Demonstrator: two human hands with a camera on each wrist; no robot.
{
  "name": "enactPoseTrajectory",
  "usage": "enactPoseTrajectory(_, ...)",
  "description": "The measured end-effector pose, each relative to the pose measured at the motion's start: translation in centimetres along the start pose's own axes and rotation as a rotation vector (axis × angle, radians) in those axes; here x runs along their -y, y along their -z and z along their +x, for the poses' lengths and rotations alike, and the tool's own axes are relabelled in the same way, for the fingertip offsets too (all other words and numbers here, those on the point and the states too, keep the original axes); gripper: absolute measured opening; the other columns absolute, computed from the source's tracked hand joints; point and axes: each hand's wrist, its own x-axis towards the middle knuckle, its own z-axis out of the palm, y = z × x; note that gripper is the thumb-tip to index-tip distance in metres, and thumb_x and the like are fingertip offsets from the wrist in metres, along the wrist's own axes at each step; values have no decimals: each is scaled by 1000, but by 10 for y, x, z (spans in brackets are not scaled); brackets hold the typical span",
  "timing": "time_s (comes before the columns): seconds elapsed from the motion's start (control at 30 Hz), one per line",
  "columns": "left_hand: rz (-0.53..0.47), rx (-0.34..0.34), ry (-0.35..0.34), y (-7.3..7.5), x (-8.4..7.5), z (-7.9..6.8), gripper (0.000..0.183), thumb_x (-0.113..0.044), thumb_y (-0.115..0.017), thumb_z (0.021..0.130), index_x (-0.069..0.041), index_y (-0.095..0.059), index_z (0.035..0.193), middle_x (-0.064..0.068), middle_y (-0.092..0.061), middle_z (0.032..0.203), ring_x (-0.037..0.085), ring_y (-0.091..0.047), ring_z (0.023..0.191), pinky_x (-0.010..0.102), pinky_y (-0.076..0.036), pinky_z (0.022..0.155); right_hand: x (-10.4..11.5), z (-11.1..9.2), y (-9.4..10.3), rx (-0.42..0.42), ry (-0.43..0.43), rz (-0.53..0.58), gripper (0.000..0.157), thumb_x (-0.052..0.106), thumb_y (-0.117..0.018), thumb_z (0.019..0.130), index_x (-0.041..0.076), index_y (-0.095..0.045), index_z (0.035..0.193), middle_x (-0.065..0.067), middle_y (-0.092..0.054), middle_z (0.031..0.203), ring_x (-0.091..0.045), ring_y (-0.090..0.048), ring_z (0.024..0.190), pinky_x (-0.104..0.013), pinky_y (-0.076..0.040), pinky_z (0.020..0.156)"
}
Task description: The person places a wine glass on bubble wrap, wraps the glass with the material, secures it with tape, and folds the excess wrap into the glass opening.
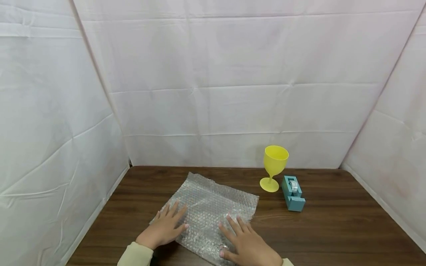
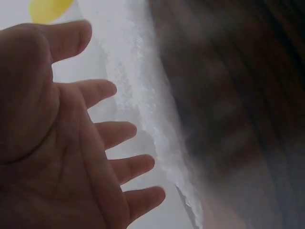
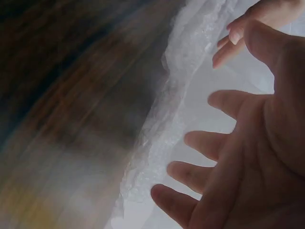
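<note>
A sheet of clear bubble wrap (image 1: 213, 201) lies flat and slightly askew on the brown table. Over its left part is my left hand (image 1: 165, 226), palm down with fingers spread; in the left wrist view the palm and straight fingers of that left hand (image 2: 71, 129) show, holding nothing. Spread likewise, my right hand (image 1: 247, 244) is over the sheet's near right part, and the right wrist view shows the right hand (image 3: 238, 152) with bare, extended fingers. Whether either hand presses on the wrap or hovers just above it, I cannot tell.
Behind the wrap to the right stands a yellow goblet (image 1: 275, 160), upright. Beside it sits a teal tape dispenser (image 1: 294, 201) with a roll of clear tape. White cloth (image 1: 233, 74) hangs behind the wooden table (image 1: 332, 221) and on both sides.
</note>
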Motion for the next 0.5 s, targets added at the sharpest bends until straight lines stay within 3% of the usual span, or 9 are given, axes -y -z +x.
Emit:
enactPoseTrajectory(0.23,50,86,36,-4,9,-2,66,-52,-51,86,-21,-32,142,15,-19,148,46,-18,131,68,-23,92,-3,0,-4,98,-12,9,72,63,-45,80,30,-28,142,-8,-21,149,-40,-22,132,-58,-28,97)
enactPoseTrajectory(0.5,115,71,30,-12,12,-2,67,-55,-50,84,-21,-36,140,16,-22,147,46,-22,129,66,-27,91,-15,1,-11,160,34,-8,66,63,-39,84,31,-32,141,-8,-23,148,-40,-24,131,-58,-32,94)
